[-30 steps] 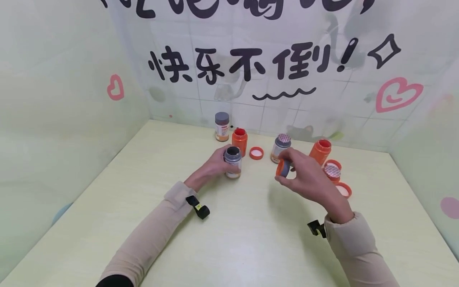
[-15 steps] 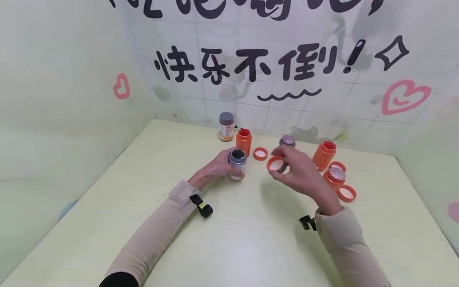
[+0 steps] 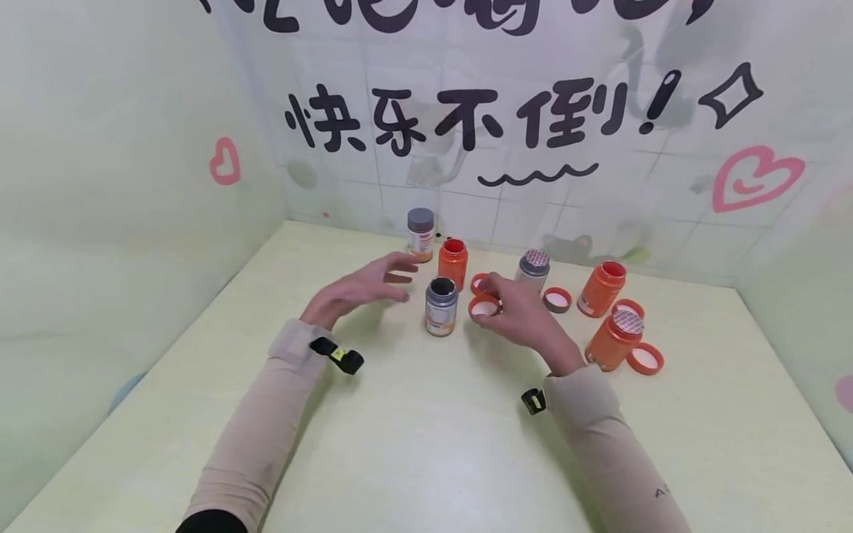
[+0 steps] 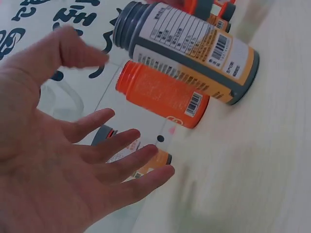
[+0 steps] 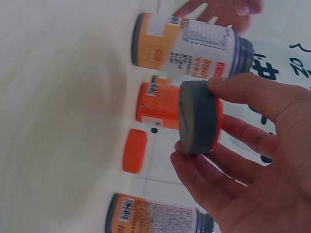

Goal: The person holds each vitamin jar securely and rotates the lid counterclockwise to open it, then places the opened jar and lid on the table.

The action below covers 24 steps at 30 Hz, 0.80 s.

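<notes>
My right hand (image 3: 526,314) pinches a grey bottle cap (image 5: 197,116) with an orange inner rim, its white liner facing up toward the head camera. Just left of the cap stands an uncapped grey bottle (image 3: 440,314) with a white and orange label, upright and touched by neither hand. Fingers spread, my left hand (image 3: 366,285) hovers to the left of that bottle with nothing in its grasp. Behind the bottle is an uncapped orange bottle (image 3: 452,266). An orange cap (image 5: 134,150) lies beside it, partly covered by the right hand in the head view.
A capped grey bottle (image 3: 420,237) stands at the back. Right of the hands are a foil-sealed grey bottle (image 3: 534,270), a loose cap (image 3: 557,299), an open orange bottle (image 3: 602,290), a foil-sealed orange bottle (image 3: 611,343) and an orange cap (image 3: 645,358).
My left hand has let go of the grey bottle and drawn back left. My right hand has carried the cap leftward toward that bottle, uncovering the loose cap on the table.
</notes>
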### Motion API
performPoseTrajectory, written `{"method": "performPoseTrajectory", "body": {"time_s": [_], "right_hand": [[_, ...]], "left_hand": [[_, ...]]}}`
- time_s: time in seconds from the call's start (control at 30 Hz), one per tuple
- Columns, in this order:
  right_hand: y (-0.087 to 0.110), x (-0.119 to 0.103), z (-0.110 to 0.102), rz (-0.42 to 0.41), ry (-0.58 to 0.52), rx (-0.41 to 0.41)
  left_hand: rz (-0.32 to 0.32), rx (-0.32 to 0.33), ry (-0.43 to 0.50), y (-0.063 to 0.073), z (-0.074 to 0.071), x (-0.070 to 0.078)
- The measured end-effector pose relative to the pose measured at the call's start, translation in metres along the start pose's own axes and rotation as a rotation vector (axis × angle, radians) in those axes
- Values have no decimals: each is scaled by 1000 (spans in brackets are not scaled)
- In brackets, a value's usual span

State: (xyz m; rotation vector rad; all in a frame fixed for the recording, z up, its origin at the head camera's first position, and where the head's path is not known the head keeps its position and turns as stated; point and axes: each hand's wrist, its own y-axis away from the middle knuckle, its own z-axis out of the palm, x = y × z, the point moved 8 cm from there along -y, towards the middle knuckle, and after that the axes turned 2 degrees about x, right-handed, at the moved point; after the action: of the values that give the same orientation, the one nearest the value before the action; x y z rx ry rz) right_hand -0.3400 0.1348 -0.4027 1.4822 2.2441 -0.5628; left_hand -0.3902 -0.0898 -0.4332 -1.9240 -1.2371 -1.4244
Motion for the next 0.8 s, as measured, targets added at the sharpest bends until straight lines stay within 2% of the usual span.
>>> {"method": "performPoseTrajectory", "body": {"time_s": [0.07, 0.17, 0.27, 0.33, 0.57, 0.8], "right_hand": [[-1, 3, 4, 12, 0, -11], [-1, 8, 9, 32, -10, -24], [-2, 13, 15, 45, -17, -42], [-3, 16, 21, 50, -25, -63], [-5, 24, 32, 89, -14, -97], [-7, 22, 42, 88, -16, -146]], "left_hand": [[-20, 73, 17, -3, -13, -3], [-89, 210, 37, -11, -30, -10], [-164, 325, 54, -20, -41, -19], [-196, 376, 66, -26, -45, -24], [-244, 450, 139, -53, -54, -36], [-250, 511, 69, -68, -58, -38]]}}
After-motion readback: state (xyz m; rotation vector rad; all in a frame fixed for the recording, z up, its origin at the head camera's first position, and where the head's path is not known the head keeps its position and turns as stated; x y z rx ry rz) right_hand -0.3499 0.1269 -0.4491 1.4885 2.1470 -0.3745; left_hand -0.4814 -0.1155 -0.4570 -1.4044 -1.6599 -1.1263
